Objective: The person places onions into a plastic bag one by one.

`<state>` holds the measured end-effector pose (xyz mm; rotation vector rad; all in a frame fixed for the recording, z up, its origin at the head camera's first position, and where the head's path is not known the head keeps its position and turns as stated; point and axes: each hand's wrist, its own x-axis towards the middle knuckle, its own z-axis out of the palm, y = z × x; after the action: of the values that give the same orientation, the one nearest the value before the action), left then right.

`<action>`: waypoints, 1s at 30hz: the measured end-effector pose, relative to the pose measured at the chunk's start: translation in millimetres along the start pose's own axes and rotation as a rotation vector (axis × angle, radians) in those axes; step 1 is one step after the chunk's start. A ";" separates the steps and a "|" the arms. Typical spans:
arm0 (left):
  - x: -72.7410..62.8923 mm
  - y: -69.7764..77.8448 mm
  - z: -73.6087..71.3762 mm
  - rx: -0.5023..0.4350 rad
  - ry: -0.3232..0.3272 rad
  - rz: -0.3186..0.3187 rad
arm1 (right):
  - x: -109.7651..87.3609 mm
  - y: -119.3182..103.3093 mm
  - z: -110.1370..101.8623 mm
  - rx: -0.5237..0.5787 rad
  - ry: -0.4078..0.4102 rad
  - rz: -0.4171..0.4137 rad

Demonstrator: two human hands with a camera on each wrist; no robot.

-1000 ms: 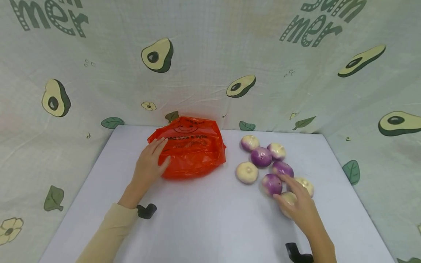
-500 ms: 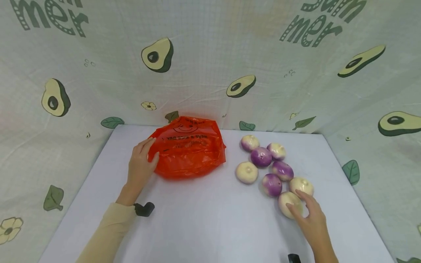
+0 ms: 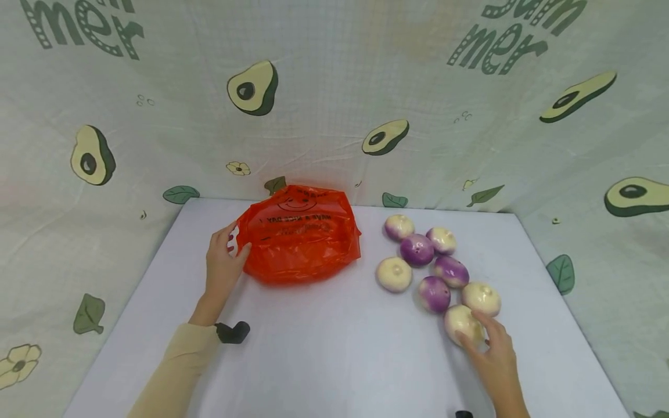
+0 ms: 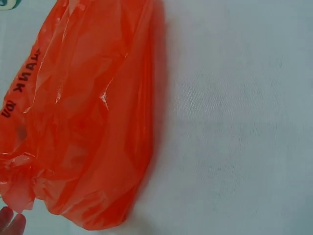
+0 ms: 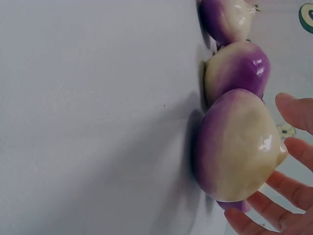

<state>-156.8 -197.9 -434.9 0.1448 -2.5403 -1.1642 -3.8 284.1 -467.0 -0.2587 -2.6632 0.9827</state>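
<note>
A red plastic bag [image 3: 300,238] with black printing and a smiling face lies at the back left of the table. At its left edge is my left hand [image 3: 223,264], thumb and fingers apart; in the left wrist view its fingertips [image 4: 14,225] are right by the bag's crumpled corner. On the right, my right hand [image 3: 493,354] is around the near side of a cream-and-purple turnip [image 3: 463,325]. In the right wrist view its fingers [image 5: 269,208] are spread along that turnip [image 5: 239,147], with the thumb standing off from it.
Several more purple-and-white turnips lie close together beyond, among them a purple one [image 3: 434,294] and a pale one [image 3: 394,274] at the group's left. The white table [image 3: 334,360] ends at a hanging cloth [image 3: 313,98] printed with avocados.
My right hand has drawn back from the purple turnips toward the nearest pale one. My left hand has slid left across the bag to its edge.
</note>
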 end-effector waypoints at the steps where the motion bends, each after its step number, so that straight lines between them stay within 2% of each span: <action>1: 0.2 0.1 1.0 -0.020 -0.002 -0.022 | -0.4 0.7 0.6 0.004 -0.001 0.006; 8: 0.1 -2.9 5.5 -0.087 -0.031 -0.143 | -0.8 3.6 3.8 0.011 -0.008 0.049; 15: 2.1 -2.7 7.9 -0.096 -0.032 -0.198 | 1.1 3.1 3.1 -0.031 -0.087 0.167; 19: 3.3 -1.4 7.7 -0.106 -0.027 -0.237 | 2.3 4.3 4.4 -0.019 -0.096 0.175; 23: 4.0 -0.5 7.2 -0.113 -0.015 -0.239 | 3.1 4.9 5.8 -0.012 -0.082 0.162; 30: 4.5 -1.4 6.3 -0.120 0.003 -0.229 | 3.5 2.8 4.8 -0.027 -0.092 0.191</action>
<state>-163.3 -195.3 -438.6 0.4162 -2.4925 -1.3957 -8.5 284.3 -471.6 -0.4934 -2.7768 1.0376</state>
